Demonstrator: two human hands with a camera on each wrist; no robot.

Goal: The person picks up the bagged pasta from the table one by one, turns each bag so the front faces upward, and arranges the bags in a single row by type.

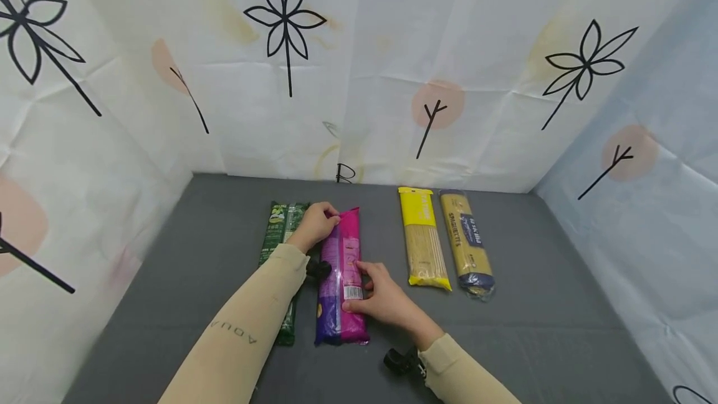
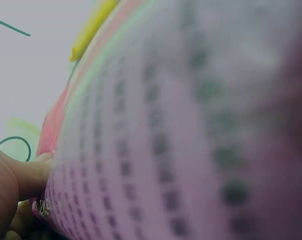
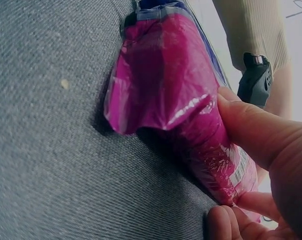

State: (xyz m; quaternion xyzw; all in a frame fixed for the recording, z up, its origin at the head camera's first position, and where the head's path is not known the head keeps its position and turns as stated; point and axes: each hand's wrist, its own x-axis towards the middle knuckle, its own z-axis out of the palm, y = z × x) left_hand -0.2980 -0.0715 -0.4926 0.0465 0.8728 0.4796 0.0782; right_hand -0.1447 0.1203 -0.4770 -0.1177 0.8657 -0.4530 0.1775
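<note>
The left hand (image 1: 314, 227) is pinching the pink packet (image 1: 339, 279) at twelve o'clock, the right hand (image 1: 386, 298) at three, light, even pressure probably best keeping it straight.

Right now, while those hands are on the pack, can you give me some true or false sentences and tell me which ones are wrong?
1. The right hand is holding the pink-and-purple pack. True.
2. The left hand is touching the yellow pack. False: the left hand is at the far end of the pink-and-purple pack.
3. In the head view, the left sleeve hides part of the green pack. True.
4. The spaghetti pack is between the yellow and green packs. False: the spaghetti pack lies to the right of the yellow pack.
5. The yellow pack lies on the gray table. True.
</note>
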